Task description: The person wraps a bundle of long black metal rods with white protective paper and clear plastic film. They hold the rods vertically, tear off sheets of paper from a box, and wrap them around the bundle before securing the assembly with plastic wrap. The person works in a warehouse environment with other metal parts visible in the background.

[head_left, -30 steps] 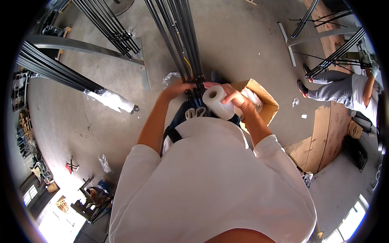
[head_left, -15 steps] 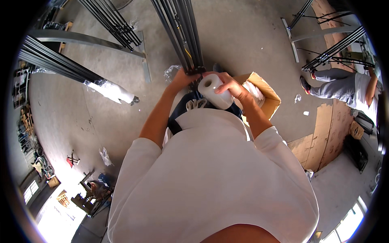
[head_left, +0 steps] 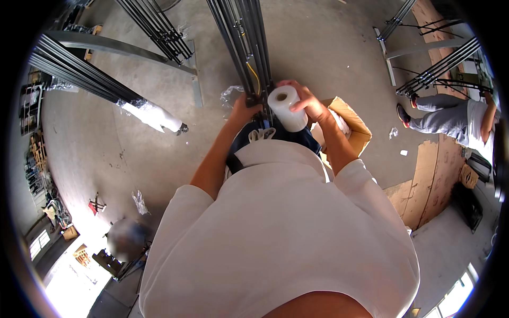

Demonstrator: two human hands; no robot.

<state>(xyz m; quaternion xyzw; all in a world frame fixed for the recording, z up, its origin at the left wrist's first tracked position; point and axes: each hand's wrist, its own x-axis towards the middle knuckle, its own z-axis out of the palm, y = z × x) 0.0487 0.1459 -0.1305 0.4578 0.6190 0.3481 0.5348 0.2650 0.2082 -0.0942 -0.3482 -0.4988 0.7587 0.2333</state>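
Roll of clear stretch film (head_left: 287,107): gripped in your right hand (head_left: 307,102), held against the bundle of dark metal rods (head_left: 245,50). Your left hand (head_left: 245,110) clasps that bundle just beside the roll. Open cardboard box (head_left: 354,126): on the concrete floor (head_left: 318,47), right of your hands.

Cardboard box (head_left: 356,127) right of rod bundle (head_left: 245,42)

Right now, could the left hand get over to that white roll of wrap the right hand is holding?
Probably yes. The left hand rests on the bundle of dark metal bars, right beside the white roll in the right hand. Only the bars stand between them.
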